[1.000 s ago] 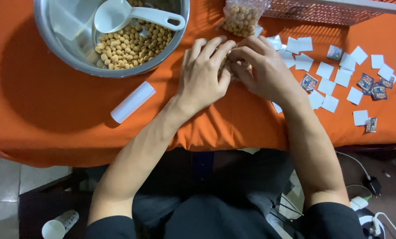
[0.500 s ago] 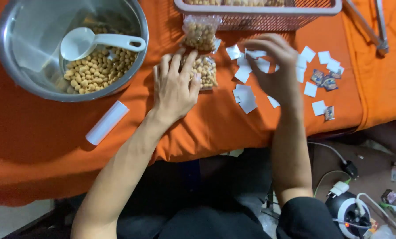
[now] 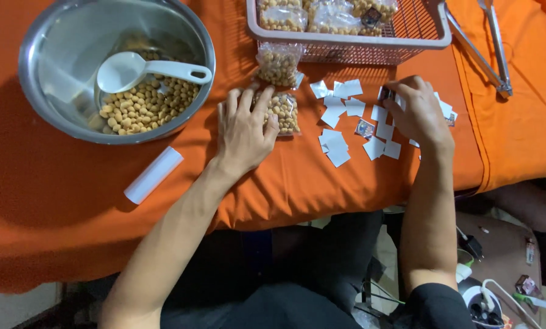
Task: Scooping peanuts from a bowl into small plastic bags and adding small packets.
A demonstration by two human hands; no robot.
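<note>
On the orange-clothed counter [image 3: 71, 176], the left hand [image 3: 243, 131] lies flat, open, pinning a clear packet of nuts [image 3: 283, 111]. Beside it the right hand [image 3: 420, 116] pinches among small paper squares [image 3: 337, 149]; I cannot tell its hold. Unsealed, the packet could spill; squares may scatter.

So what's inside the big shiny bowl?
The metal bowl holds a heap of small round tan nuts with a white plastic scoop lying on top. Whatever sits beneath the scoop and deeper in the heap is covered.
</note>
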